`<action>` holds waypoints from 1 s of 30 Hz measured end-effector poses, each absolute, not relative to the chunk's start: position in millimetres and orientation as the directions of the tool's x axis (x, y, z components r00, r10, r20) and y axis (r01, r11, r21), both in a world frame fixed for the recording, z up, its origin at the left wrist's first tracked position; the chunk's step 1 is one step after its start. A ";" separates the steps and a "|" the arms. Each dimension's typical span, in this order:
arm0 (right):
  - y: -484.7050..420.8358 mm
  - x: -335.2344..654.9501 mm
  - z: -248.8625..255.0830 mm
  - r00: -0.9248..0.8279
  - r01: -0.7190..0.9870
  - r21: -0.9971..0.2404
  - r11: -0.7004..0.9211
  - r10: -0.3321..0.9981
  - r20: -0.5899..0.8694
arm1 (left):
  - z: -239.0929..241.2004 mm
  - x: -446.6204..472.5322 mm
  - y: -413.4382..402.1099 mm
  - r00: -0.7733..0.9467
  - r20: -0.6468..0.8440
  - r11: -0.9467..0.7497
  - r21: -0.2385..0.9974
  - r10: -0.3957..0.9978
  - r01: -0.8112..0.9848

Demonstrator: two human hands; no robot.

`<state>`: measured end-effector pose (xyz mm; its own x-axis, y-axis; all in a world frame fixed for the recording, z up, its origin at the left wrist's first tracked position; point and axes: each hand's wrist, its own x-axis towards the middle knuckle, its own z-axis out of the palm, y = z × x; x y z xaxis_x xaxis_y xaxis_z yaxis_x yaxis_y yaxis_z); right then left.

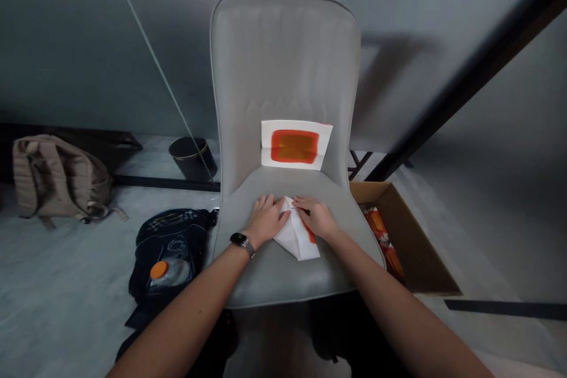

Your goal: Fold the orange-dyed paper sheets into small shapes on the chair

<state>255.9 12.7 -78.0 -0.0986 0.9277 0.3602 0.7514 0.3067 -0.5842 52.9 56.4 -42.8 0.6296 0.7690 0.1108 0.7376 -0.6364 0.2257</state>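
A partly folded white sheet of paper (295, 239) with an orange painted patch on its right side lies on the grey chair seat (248, 271). My left hand (268, 218), below a wrist with a smartwatch (243, 241), grips the paper's upper left edge between thumb and forefinger; its other fingers rest on the seat. On the upper right, my right hand (316, 217) has its fingers bent over the paper near the top fold. Against the backrest leans another white sheet (296, 144), creased, with an orange-and-brown painted rectangle.
Right of the chair stands an open cardboard box (416, 248) holding orange packets (383, 239). On the left floor are a dark bag (150, 236) with an orange-capped bottle (172, 271), a black bin (192, 158) and a beige backpack (62, 180). A wall rises behind the chair.
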 end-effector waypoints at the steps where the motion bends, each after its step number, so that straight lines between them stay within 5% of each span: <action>1: 12.1 256.7 -81.2 -0.113 0.756 -0.569 0.324 0.921 0.374 | -43.3 52.5 57.9 0.634 0.113 -0.641 0.232 0.765 0.732; 9: 10.6 257.1 -89.5 -0.211 0.786 -0.475 0.395 0.894 0.395 | -47.2 51.8 65.2 0.623 0.156 -0.640 0.273 0.767 0.719; 18: 7.2 253.1 -85.0 -0.303 0.782 -0.464 0.416 0.904 0.301 | -43.3 52.5 64.8 0.671 0.100 -0.677 0.159 0.735 0.718; 26: 4.5 257.4 -73.9 -0.302 0.733 -0.560 0.387 0.922 0.242 | -47.9 50.1 66.4 0.723 0.191 -0.748 0.190 0.663 0.636; 30: 0.9 262.3 -72.5 -0.133 0.716 -0.645 0.268 0.959 0.251 | -48.3 48.7 69.3 0.779 0.139 -0.785 0.227 0.611 0.576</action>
<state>262.3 0.9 -72.5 -0.1334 0.9588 0.2507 0.7158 0.2682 -0.6448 48.7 69.3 -48.3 0.7790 0.6114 0.1390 0.5760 -0.7854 0.2265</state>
